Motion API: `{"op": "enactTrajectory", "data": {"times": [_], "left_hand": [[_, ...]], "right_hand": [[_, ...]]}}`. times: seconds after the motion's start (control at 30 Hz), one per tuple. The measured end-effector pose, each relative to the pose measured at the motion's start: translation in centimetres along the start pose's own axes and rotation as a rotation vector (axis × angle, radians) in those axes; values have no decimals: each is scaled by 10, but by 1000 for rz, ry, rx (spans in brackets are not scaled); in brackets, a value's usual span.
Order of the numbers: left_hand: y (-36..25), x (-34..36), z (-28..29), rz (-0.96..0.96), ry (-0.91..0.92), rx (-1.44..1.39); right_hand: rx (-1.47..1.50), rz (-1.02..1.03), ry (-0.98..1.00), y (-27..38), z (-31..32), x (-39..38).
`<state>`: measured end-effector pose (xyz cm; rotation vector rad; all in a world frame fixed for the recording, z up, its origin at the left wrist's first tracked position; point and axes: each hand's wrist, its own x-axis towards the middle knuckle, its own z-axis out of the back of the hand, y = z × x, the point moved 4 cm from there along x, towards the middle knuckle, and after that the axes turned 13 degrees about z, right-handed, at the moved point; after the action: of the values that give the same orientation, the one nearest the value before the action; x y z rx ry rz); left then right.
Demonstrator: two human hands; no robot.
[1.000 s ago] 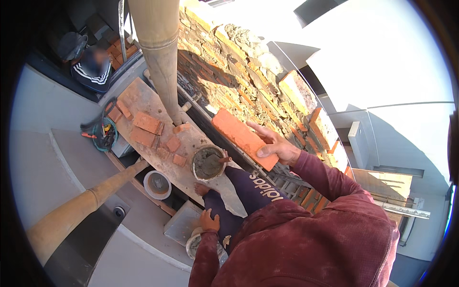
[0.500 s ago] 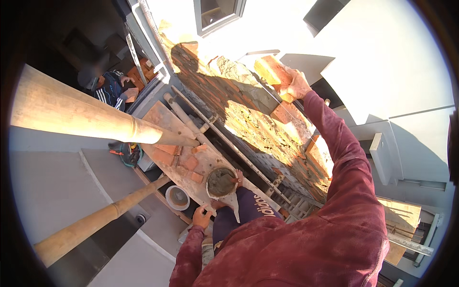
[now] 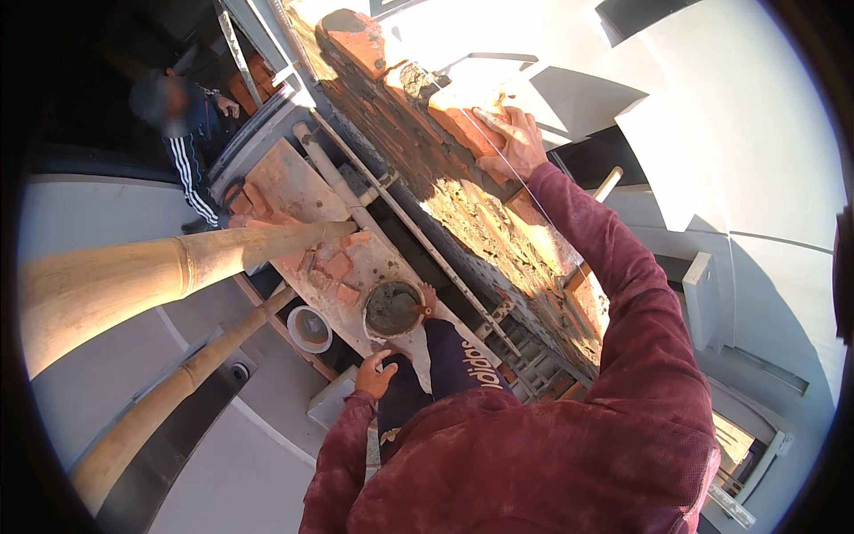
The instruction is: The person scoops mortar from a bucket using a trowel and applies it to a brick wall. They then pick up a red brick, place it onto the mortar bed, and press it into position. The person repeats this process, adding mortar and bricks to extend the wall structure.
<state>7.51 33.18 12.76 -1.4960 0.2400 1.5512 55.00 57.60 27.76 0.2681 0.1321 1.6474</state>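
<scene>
My right hand (image 3: 519,142) is closed on an orange brick (image 3: 458,120) at the top of the brick wall (image 3: 391,133), fingers over its upper face. Under the brick, mortar shows along the wall. A thin string (image 3: 510,163) runs past the brick and my hand. Down by my thigh, my left hand (image 3: 377,376) hangs with its fingers loosely apart, holding nothing. Near it stands a round bucket (image 3: 368,325) of grey mortar (image 3: 391,310), with a brown handle (image 3: 416,310), probably a trowel's, sticking out.
Broken bricks (image 3: 338,264) lie on the plank platform (image 3: 307,191). A white bucket (image 3: 310,329) sits beside it. Thick bamboo poles (image 3: 187,262) cross the left side. Another person (image 3: 187,133) is at the upper left. A gap (image 3: 409,236) runs between platform and wall.
My right hand has brought the brick down and left onto the wall top; before, it was held higher and tilted. My view has shifted. The other person's arm has lowered.
</scene>
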Motion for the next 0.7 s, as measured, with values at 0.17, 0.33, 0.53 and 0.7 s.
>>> {"op": "enactTrajectory", "data": {"times": [0.17, 0.33, 0.53, 0.7], "left_hand": [[18, 3, 0, 52, -15, -15], [16, 3, 6, 64, -20, 35], [30, 8, 5, 61, -38, 67], [24, -5, 6, 37, -25, 44]], "right_hand": [[2, -32, 125, 7, 3, 7], [-66, -122, 185, 10, -4, 3], [-35, -103, 181, 13, -11, 5], [45, -27, -56, -8, 30, -2]]}}
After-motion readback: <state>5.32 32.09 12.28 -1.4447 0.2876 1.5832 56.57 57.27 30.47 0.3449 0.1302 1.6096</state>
